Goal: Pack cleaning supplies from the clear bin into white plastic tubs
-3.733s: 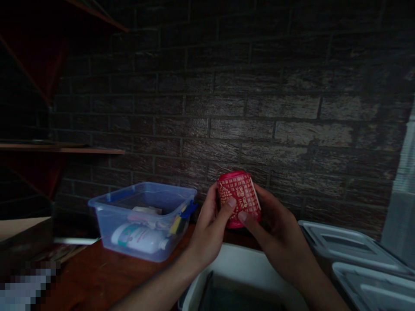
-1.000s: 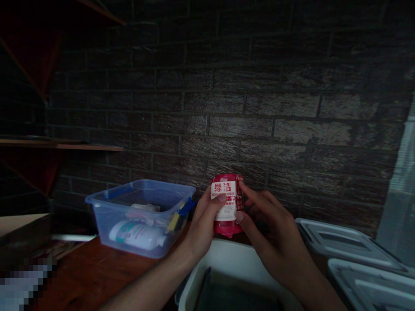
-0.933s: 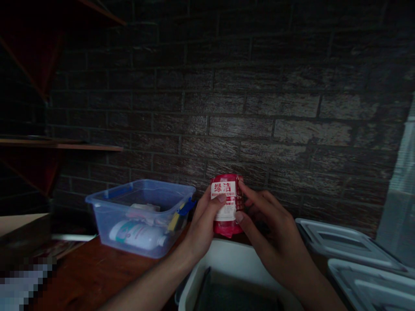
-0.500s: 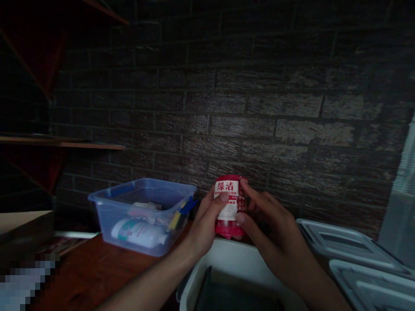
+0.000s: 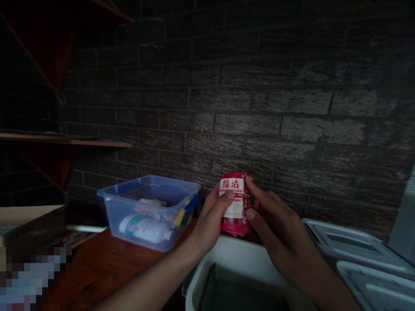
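A pink-red roll of garbage bags with a white label and red Chinese characters is held upright above the far rim of a white bin. My left hand is closed round its left side, the thumb lying across the label. On the other side, my right hand grips the roll's right edge between thumb and fingers. The fingers behind the roll are hidden. Something dark lies inside the bin below my hands.
A clear blue plastic box holding a white bottle stands left on the brown wooden table. Grey lids are at the right. Wooden shelves jut from the left, and a dark brick wall rises behind.
The whole view has shifted slightly, so everything sits a little further right in the picture. Both hands keep the same hold on the roll.
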